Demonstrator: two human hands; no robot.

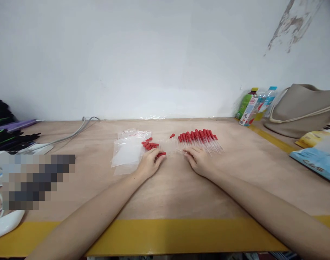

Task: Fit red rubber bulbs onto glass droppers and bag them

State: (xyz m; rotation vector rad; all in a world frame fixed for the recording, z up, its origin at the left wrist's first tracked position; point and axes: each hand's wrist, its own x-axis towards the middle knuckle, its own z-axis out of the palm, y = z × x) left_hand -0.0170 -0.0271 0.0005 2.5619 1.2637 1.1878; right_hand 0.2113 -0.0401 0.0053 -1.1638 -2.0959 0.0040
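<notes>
My left hand [149, 164] is closed on a red rubber dropper bulb [161, 154], pinched between thumb and fingers. Loose red bulbs [148, 145] lie just beyond that hand, and a single bulb [172, 135] sits apart from them. My right hand [199, 161] pinches the end of a thin clear dropper tube [182, 151], its tip pointing left. Between the hands and slightly farther off lie several clear tubes [168, 145]. Behind my right hand is a row of droppers [198, 136] with red bulbs on their far ends.
Clear zip bags [128, 150] lie left of the loose bulbs. Drink bottles [246, 104], a grey-beige bag [303, 108] and a blue packet [316, 162] stand or lie at the right. A grey cable [72, 133] and a white device [7, 224] are at the left.
</notes>
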